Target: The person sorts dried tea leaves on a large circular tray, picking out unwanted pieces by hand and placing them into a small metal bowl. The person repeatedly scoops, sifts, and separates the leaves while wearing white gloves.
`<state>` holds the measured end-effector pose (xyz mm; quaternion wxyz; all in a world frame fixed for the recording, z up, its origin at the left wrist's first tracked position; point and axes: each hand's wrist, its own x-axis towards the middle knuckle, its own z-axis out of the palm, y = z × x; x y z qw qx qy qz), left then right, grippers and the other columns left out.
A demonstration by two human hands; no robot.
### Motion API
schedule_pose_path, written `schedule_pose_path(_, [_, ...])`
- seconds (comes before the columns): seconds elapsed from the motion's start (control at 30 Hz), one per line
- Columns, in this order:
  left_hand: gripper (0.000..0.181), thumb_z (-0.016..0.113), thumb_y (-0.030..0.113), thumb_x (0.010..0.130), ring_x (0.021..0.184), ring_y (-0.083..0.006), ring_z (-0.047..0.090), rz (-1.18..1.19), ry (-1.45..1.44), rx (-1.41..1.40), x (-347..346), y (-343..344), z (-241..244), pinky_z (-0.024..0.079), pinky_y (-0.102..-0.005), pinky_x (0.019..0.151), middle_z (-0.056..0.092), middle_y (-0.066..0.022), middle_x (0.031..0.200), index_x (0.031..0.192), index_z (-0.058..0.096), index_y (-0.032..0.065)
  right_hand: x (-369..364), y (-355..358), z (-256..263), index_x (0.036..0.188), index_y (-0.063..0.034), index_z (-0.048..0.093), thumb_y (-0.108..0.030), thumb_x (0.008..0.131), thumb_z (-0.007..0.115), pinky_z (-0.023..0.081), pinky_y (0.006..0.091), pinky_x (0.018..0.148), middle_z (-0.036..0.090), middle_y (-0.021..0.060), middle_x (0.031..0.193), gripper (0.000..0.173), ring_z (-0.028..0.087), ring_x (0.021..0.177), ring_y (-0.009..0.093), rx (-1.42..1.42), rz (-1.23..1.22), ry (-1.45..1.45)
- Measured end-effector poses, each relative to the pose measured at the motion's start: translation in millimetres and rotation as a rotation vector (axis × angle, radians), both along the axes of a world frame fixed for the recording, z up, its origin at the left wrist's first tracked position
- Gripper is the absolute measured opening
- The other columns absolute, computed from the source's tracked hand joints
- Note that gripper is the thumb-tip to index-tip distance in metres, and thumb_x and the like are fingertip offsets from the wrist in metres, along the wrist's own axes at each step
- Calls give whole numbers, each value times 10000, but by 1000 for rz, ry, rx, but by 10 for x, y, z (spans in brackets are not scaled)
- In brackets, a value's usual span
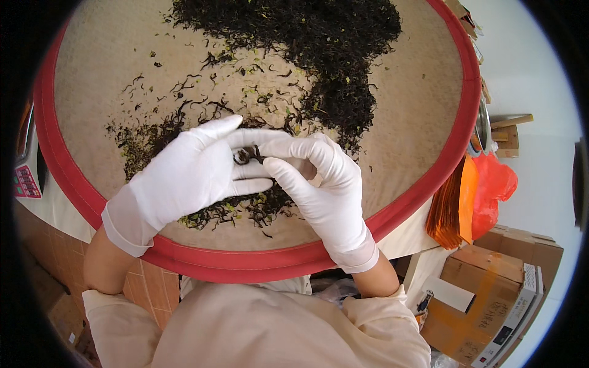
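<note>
Both my hands wear white gloves and meet over a round tray [414,115] with a red fabric rim. My left hand [198,170] lies palm up, its fingers stretched to the right under a small cluster of dark twisted tea leaves [246,155]. With thumb and forefinger, my right hand [322,179] pinches the right end of that cluster. Below my hands, more dark leaves with green bits [262,204] lie on the tray. A large dark heap of leaves [331,50] covers its far part, and fine crumbs [138,147] are spread at the left.
Right of the tray stand a stack of orange bags [453,204] and a red plastic bag [492,188]. Cardboard boxes [474,294] fill the lower right, beside a white appliance [511,317]. A device with a keypad [28,181] sits at the left edge.
</note>
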<state>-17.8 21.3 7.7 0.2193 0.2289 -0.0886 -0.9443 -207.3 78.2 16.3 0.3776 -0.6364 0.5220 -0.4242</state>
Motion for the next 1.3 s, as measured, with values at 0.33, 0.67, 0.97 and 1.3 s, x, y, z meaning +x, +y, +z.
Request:
schedule_pose_path(0.33, [487, 423, 292, 1029, 959, -206, 615, 108, -72, -115, 54, -45, -73, 516, -351, 887, 625, -134, 1124, 1345, 472, -75, -196, -81, -49, 980, -38, 671, -47, 905, 623, 498, 288, 675, 630, 86, 816, 89, 603, 709, 185, 6, -279, 229])
schedule_pose_path(0.67, [395, 438, 93, 1016, 1065, -192, 602, 404, 19, -133, 324, -234, -85, 520, -303, 931, 603, -119, 1174, 1386, 438, -47, -433, -67, -234, 1026, -44, 665, -34, 898, 553, 515, 344, 745, 672, 139, 912, 171, 656, 825, 268, 62, -147, 569])
schedule_pose_path(0.97, [426, 402, 84, 1013, 1088, -208, 608, 447, 216, -141, 494, -341, -116, 503, -338, 978, 597, -144, 1195, 1414, 388, -62, -259, -41, 4, 1107, -31, 652, 39, 912, 455, 523, 244, 747, 671, 40, 869, 285, 624, 776, 111, 502, 55, -151])
schedule_pose_path(1.3, [373, 292, 39, 1041, 1258, -160, 478, 439, 436, -152, 677, -420, -179, 410, -296, 1099, 463, -93, 1440, 1383, 397, -67, -154, -83, -162, 1170, -52, 616, 24, 836, 594, 513, 359, 807, 625, 147, 970, 343, 634, 891, 300, -25, 66, 302])
